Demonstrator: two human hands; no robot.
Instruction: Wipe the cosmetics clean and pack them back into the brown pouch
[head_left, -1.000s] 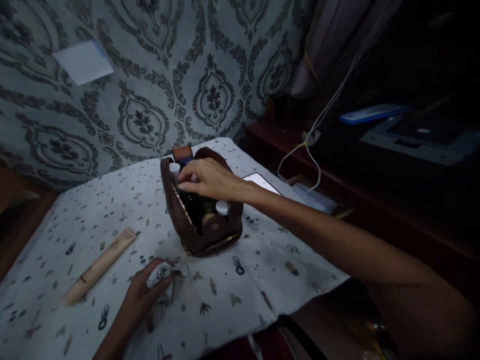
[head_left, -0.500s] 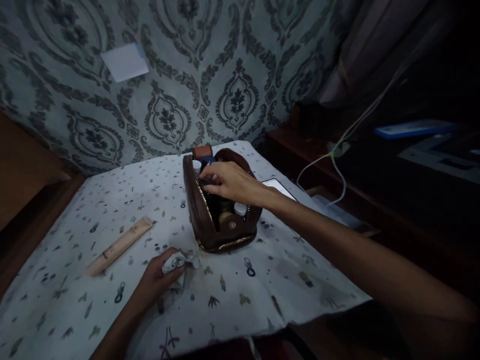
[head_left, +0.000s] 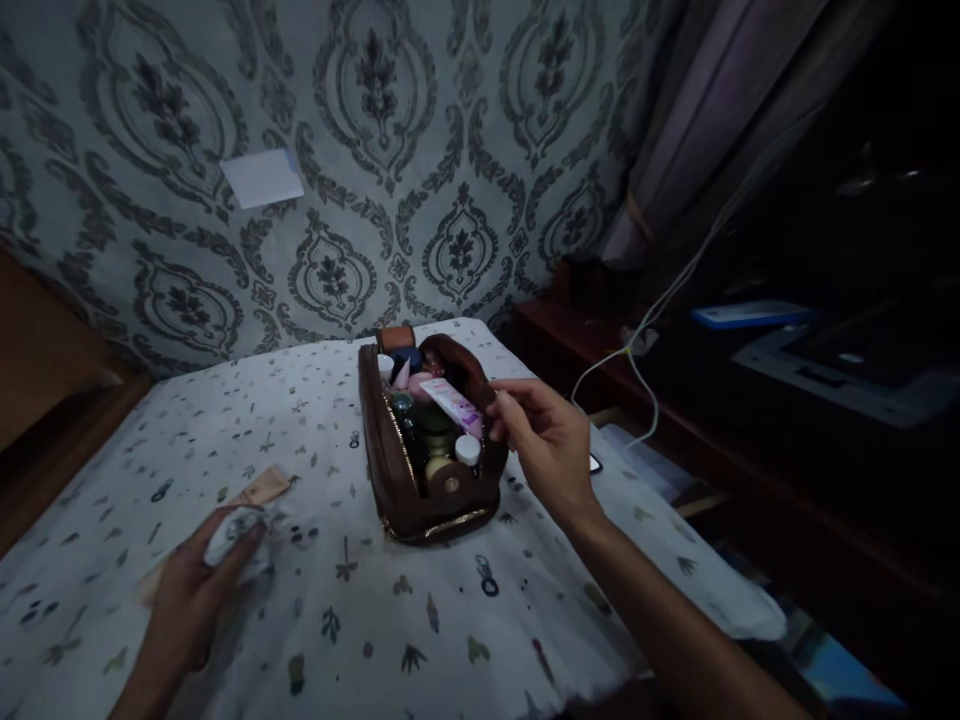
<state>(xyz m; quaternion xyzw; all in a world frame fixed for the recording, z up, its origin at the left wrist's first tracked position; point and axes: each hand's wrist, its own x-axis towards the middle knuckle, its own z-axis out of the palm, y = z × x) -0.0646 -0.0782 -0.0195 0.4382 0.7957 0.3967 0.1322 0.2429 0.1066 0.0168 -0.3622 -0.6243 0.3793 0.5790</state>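
My left hand point(head_left: 199, 570) is closed around a crumpled white cloth or tissue point(head_left: 236, 535), partly over a beige squeeze tube point(head_left: 262, 487) lying on the tablecloth. A brown zippered toiletry bag point(head_left: 390, 500) stands unzipped on the cloth. Inside it I see a white and purple tube point(head_left: 452, 405), a white-capped jar point(head_left: 468, 450), a dark green round item point(head_left: 433, 420) and several other small containers. At the bag's right rim, the fingers of my right hand point(head_left: 544, 440) are bent and pinched on the edge; the exact contact is dim.
A phone point(head_left: 596, 463) lies mostly hidden behind my right hand. White cables point(head_left: 651, 385) hang at the right, near a dark reddish ledge point(head_left: 540, 325). A patterned wall point(head_left: 330, 270) with a white card point(head_left: 262, 178) rises behind. A wooden panel point(head_left: 52, 350) stands at the left.
My right hand has come out of the bag to its right rim, uncovering the white and purple tube. My left hand has moved left over the beige tube, still with the crumpled white piece.
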